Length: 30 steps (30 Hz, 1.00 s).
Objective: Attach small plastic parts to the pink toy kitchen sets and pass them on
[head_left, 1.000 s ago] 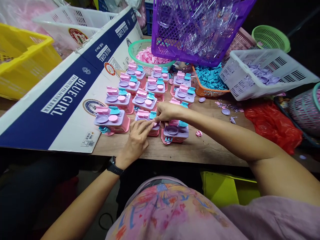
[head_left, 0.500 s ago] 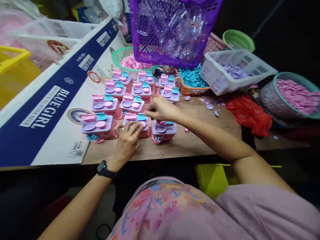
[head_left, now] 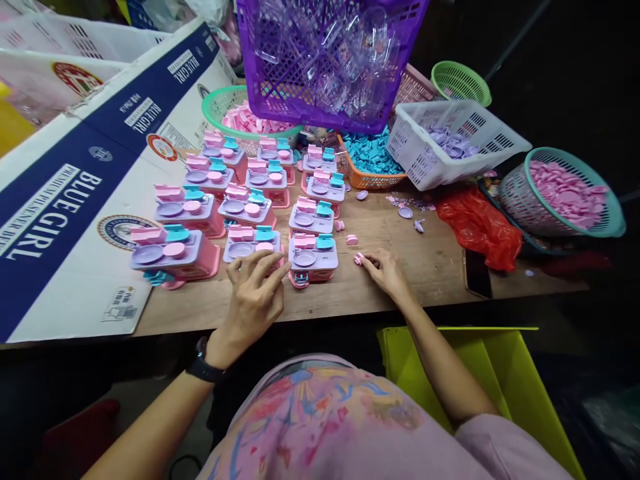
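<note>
My left hand [head_left: 256,290] hovers at the front of the middle toy stove [head_left: 241,248], its fingers apart and partly covering it. Just right of that stands another toy stove [head_left: 315,260] with a pink base, lilac top, lilac pan and blue and pink upright parts; no pink pot sits on it. My right hand [head_left: 386,275] rests low over the table, thumb and finger pinched on a small pink toy pot [head_left: 359,259]. Close by lies another pink pot [head_left: 352,239]. Several more such stoves, such as the front left one [head_left: 197,257], stand in rows.
A printed cardboard sheet [head_left: 75,220] leans along the left. Behind are a purple crate [head_left: 320,123] of clear plastic parts, an orange basket [head_left: 380,180] of blue pieces and a white basket [head_left: 415,147]. A red bag [head_left: 480,223] and a phone [head_left: 477,273] lie right.
My right hand has moved from over the stoves rightward and down to the table, where it now pinches a pink pot. My left hand has lifted slightly off the middle stove. The view has shifted.
</note>
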Each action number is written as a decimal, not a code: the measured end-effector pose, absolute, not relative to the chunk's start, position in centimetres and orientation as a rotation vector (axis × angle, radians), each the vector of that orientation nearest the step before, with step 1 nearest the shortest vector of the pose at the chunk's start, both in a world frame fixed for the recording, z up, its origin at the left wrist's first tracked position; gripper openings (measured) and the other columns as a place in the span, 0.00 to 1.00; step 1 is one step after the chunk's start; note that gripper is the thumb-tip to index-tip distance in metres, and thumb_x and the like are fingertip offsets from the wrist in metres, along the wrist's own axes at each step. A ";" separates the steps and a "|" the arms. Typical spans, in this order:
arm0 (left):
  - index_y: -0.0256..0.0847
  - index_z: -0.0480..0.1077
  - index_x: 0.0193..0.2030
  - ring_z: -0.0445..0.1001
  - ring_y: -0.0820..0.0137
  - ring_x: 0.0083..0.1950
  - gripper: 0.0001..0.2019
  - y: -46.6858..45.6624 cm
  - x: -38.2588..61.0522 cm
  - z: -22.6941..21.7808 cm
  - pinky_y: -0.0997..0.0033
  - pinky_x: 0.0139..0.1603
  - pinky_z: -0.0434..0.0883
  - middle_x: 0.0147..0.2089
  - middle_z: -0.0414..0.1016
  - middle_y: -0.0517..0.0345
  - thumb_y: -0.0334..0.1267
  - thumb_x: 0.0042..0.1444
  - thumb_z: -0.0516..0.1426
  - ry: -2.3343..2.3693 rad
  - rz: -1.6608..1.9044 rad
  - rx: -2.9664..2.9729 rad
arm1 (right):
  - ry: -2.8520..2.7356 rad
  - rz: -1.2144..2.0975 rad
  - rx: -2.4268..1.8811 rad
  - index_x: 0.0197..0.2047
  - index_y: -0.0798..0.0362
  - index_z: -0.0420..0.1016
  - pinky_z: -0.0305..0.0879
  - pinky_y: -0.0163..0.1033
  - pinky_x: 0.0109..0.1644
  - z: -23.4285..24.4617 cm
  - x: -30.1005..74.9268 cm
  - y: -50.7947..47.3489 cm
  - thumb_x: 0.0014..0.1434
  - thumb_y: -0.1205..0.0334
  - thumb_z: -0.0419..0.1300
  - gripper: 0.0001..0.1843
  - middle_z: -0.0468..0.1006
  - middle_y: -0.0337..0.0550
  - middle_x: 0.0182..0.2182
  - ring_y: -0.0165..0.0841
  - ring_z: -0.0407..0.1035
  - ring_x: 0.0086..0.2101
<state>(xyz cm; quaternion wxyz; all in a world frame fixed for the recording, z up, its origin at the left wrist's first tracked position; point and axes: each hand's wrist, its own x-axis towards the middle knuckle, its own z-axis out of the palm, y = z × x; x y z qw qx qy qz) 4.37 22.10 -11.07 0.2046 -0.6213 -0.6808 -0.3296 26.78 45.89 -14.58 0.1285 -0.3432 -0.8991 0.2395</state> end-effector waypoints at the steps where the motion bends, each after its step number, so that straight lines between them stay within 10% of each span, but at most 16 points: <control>1: 0.45 0.71 0.55 0.73 0.54 0.58 0.20 22.2 4.5 -11.2 0.48 0.56 0.63 0.55 0.78 0.48 0.22 0.59 0.56 -1.909 -0.922 -1.739 | -2.592 0.672 -0.943 0.46 0.53 0.83 0.69 0.41 0.51 -14.9 26.8 45.4 0.71 0.62 0.59 0.10 0.81 0.49 0.43 0.42 0.75 0.44; 30: 0.36 0.69 0.63 0.65 0.51 0.66 0.25 27.1 4.6 -11.3 0.46 0.60 0.54 0.63 0.75 0.45 0.21 0.60 0.51 -1.908 -0.882 -2.182 | -2.313 0.179 0.059 0.60 0.54 0.73 0.76 0.46 0.54 -12.7 21.8 42.1 0.70 0.75 0.60 0.18 0.79 0.54 0.49 0.42 0.76 0.50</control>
